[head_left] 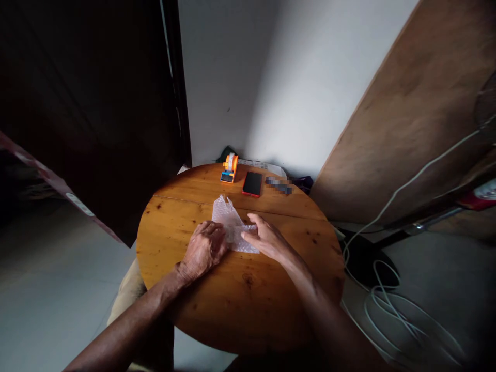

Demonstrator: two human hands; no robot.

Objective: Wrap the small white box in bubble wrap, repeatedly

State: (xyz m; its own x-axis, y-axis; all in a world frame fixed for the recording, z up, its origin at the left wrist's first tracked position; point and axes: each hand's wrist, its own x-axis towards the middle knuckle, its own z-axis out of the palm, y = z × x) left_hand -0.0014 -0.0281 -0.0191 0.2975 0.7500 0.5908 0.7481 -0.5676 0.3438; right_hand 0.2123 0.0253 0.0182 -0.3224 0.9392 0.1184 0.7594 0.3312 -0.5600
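Observation:
A sheet of clear bubble wrap [228,219] lies partly folded over on the round wooden table [248,305], with one pointed end toward the far side. My left hand [205,245] rests at its left edge, fingers bent and closed on the wrap; the fingertips are partly hidden. At the right edge of the wrap is my right hand [269,238], its thumb and fingers apart. The right thumb touches or hovers just over the plastic; I cannot tell which.
Near the table's far edge stand an orange and blue tape dispenser [229,169], a phone in a red case [252,184] and a blurred-out dark item [279,185]. A white wall [232,77] rises behind. White cable [387,299] coils on the floor at right.

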